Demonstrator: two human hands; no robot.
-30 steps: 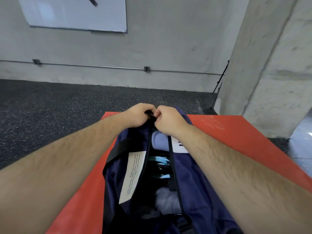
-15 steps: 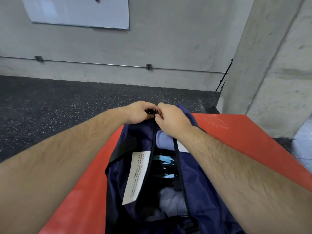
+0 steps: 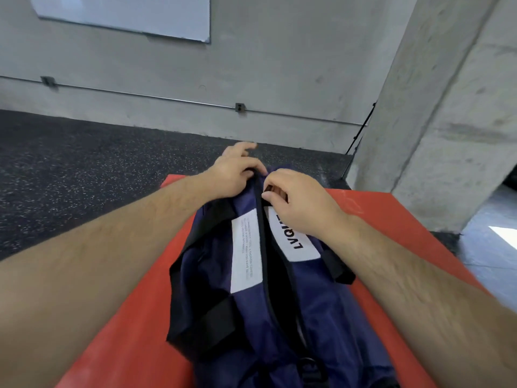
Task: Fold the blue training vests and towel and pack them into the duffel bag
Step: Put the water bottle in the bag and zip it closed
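Lengthwise on the red mat (image 3: 134, 317) lies the navy duffel bag (image 3: 251, 326), its far end pointing toward the concrete wall (image 3: 279, 65). Its top zipper line (image 3: 263, 247) runs down the middle of the bag as a dark seam, with the two fabric edges drawn close together, so the contents cannot be seen. A white printed label (image 3: 244, 253) sits just left of the zipper line, and a second white label with bold black letters (image 3: 293, 239) sits just right of it. Black carry straps (image 3: 195, 317) drape over the bag's left side, and another strap (image 3: 335, 264) crosses its right side. At the bag's far end, the left hand (image 3: 232, 175) grips the fabric beside the zipper, fingers curled on it with the index finger lifted. The right hand (image 3: 293, 200) is pinched shut at the zipper line just across from it, though what it holds is too small to tell. Beyond the mat spreads speckled black rubber flooring (image 3: 84, 163). A whiteboard (image 3: 126, 12) hangs on the wall, a thin conduit (image 3: 167, 98) runs along the wall, and a concrete pillar (image 3: 447, 121) stands right of the bag.
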